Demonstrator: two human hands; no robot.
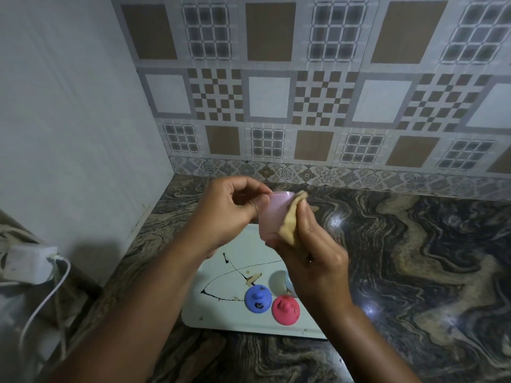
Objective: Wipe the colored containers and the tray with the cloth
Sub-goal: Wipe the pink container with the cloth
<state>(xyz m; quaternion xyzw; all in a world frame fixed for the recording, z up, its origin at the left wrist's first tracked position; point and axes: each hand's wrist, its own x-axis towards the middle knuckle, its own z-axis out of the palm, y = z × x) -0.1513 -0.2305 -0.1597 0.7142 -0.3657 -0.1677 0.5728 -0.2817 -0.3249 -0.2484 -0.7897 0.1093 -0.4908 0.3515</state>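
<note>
Marbled countertop [414, 258] beneath patterned tiles [304, 92]

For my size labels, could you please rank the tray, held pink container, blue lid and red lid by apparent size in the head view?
1. tray
2. pink container, though held nearer the camera
3. blue lid and red lid: alike, not ranked

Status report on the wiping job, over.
Left hand holds pink container over tray. Right hand presses cloth against it. Tray streaked; blue lid, pink lid on it.
</note>
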